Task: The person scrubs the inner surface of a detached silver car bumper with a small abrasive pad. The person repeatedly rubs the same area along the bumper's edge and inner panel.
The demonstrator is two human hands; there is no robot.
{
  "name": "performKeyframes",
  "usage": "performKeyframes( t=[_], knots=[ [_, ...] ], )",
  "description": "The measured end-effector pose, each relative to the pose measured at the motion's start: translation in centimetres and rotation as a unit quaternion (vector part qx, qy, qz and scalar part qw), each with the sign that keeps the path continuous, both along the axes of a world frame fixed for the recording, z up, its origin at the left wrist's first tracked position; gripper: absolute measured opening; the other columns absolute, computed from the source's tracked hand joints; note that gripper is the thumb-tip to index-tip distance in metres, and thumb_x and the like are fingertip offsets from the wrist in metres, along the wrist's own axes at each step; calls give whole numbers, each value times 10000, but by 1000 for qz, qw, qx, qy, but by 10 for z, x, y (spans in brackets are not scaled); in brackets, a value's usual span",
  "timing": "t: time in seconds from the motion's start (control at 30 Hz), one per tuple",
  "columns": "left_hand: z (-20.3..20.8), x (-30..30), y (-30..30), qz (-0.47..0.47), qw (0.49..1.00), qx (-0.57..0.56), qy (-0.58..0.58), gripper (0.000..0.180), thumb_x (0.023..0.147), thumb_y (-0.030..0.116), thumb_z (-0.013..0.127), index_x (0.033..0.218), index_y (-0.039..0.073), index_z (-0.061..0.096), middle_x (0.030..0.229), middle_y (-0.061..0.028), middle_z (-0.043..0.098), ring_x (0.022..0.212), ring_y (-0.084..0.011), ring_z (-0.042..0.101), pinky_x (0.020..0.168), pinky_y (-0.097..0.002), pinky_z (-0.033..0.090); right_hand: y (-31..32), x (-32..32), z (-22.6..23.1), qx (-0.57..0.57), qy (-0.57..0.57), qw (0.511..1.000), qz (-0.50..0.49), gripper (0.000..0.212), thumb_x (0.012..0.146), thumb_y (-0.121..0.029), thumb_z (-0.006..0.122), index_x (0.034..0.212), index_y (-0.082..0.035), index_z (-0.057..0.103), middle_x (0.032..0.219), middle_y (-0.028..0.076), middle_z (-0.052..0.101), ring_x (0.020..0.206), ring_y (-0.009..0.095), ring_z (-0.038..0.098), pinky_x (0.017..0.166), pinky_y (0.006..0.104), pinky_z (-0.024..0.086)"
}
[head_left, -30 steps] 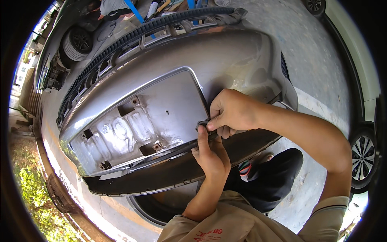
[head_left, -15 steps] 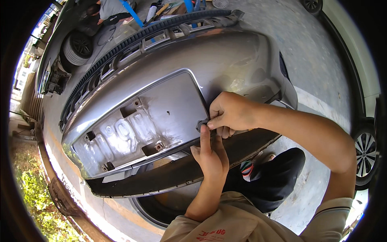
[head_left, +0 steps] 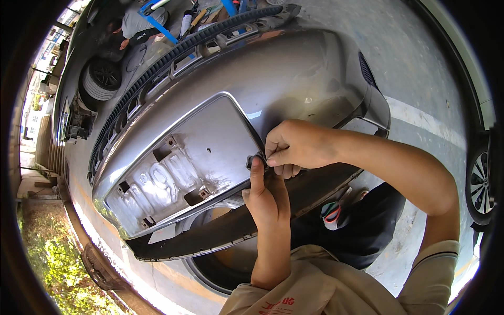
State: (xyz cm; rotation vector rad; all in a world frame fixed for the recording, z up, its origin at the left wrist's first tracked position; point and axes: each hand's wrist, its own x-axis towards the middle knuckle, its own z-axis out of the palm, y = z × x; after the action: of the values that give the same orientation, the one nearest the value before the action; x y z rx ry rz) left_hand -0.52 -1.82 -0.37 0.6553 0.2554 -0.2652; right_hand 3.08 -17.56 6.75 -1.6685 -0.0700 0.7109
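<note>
Bumper cover [head_left: 315,68], metallic grey, lies across the space in front of the person, over a black tyre [head_left: 202,274]. Finding on change: over the last second the person's view has swung, so the cover sits differently before them; both hands have stayed at the lower right corner of the plate recess [head_left: 223,126]. The left forearm has come more upright. In my judgement this marks continued fine handling at one spot, with no new stage reached.

Grip, right hand [head_left: 296,144]: thumb and forefinger pressed together, apparently pinching the right edge of a small dark piece [head_left: 250,161]. Grip, left hand [head_left: 266,205]: thumb upright against the same piece; its other fingers are partly hidden, so I cannot tell whether they close on it.

Count: one bumper cover; one small dark piece; four larger openings [head_left: 163,152] and one small slot [head_left: 209,150] in the recess; one tyre beneath; one loose wheel [head_left: 100,79] at far left; one wheel [head_left: 479,181] visible on the parked car; one co-worker [head_left: 144,23] beyond the cover.
</note>
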Motion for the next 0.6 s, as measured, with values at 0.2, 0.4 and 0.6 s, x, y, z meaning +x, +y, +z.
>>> performKeyframes(
  t=[0.2, 0.4, 0.6],
  knots=[
    [6, 0, -1, 22, 1000, -12, 17, 271, 926, 119, 689, 1145, 10, 571, 1079, -86, 622, 1006, -229, 589, 899, -426, 474, -1, 1, 3, -7, 10, 1000, -1, 174, 972, -94, 576, 944, 76, 597, 810, 137, 677, 717, 190, 681, 659, 306, 565],
    [3, -1, 1, 3, 1000, -9, 8, 247, 967, 173, 636, 1159, 25, 589, 1118, -76, 624, 1053, -213, 572, 950, -400, 446, -1, 2, 3, -5, 12, 1000, 3, 184, 970, -109, 587, 955, 73, 602, 827, 132, 680, 739, 191, 691, 670, 304, 570],
    [-2, -1, 1, 15, 1000, -7, 17, 251, 959, 162, 648, 1162, 25, 591, 1133, -58, 620, 1097, -206, 564, 967, -401, 446, 0, 4, 7, -1, 35, 999, -9, 239, 996, -163, 567, 969, 70, 609, 834, 130, 686, 749, 185, 700, 667, 298, 574]
  ],
)
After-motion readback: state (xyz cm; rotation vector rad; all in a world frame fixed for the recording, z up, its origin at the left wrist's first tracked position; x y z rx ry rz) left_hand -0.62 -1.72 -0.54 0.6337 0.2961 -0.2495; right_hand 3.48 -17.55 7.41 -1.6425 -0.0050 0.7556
